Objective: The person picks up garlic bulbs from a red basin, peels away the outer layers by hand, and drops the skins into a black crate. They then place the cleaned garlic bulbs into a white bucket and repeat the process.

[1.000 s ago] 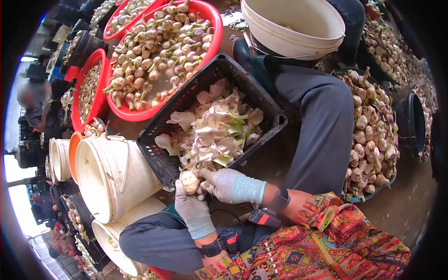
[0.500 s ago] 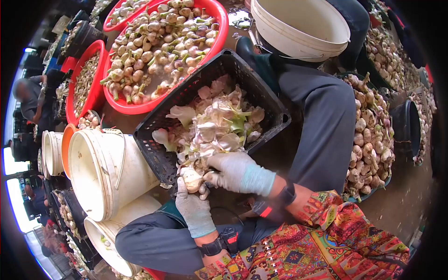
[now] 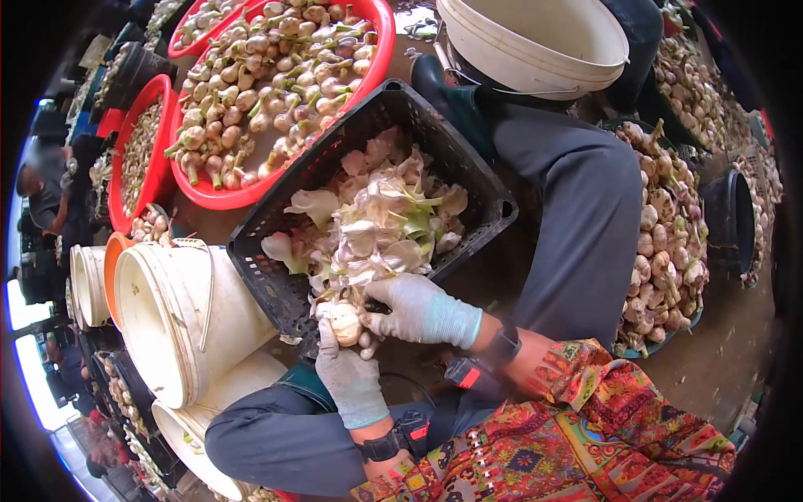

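Note:
Low in the middle of the view, my gloved left hand (image 3: 347, 378) has its fingers wrapped round a pale garlic bulb (image 3: 344, 323). My gloved right hand (image 3: 418, 311) is closed against the bulb's right side, its thumb and fingertips at the skin; whether it pinches a piece of peel is too small to tell. Just beyond both hands, a black plastic crate (image 3: 493, 219) holds a heap of loose garlic skins (image 3: 381, 217), white and purplish with some green bits. The bulb sits at the crate's near edge, partly covered by my fingers.
A red tub (image 3: 383, 50) of garlic bulbs in water stands beyond the crate. White buckets (image 3: 209, 326) lie tipped at the left; another white bucket (image 3: 535, 46) stands at the top. Unpeeled garlic (image 3: 661, 251) is heaped right of my knee. A person (image 3: 50, 197) sits far left.
The whole view has shifted slightly. The bulb in my left hand is turned a little and shows more pale surface. My right hand stays closed beside it.

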A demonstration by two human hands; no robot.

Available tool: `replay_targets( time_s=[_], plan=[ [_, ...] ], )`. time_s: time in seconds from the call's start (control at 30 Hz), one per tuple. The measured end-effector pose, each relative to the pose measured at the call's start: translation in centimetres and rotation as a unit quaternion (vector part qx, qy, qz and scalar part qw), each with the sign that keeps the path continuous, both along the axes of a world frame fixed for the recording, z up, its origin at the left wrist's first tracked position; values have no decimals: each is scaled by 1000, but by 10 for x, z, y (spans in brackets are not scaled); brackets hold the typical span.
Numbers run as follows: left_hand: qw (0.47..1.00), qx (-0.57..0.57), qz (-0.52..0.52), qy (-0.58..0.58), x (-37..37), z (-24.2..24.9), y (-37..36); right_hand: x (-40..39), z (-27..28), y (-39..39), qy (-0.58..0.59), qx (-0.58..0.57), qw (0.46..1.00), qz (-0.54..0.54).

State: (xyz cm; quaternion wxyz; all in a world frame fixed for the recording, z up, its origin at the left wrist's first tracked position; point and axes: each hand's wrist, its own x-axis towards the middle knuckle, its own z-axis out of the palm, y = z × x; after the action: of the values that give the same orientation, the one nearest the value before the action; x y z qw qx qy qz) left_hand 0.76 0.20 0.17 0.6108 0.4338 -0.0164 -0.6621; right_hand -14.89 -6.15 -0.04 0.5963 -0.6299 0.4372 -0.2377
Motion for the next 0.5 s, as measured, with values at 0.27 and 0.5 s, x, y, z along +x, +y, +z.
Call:
replay_targets(
  time_s=[0.27,0.5],
  plan=[
    [982,-85,-116,-120,7,0,0,7,-19,-7,-154,215,962,-73],
    [922,-19,-137,-361,-5,13,-5,7,-18,-11,-4,65,994,-89]
  ],
)
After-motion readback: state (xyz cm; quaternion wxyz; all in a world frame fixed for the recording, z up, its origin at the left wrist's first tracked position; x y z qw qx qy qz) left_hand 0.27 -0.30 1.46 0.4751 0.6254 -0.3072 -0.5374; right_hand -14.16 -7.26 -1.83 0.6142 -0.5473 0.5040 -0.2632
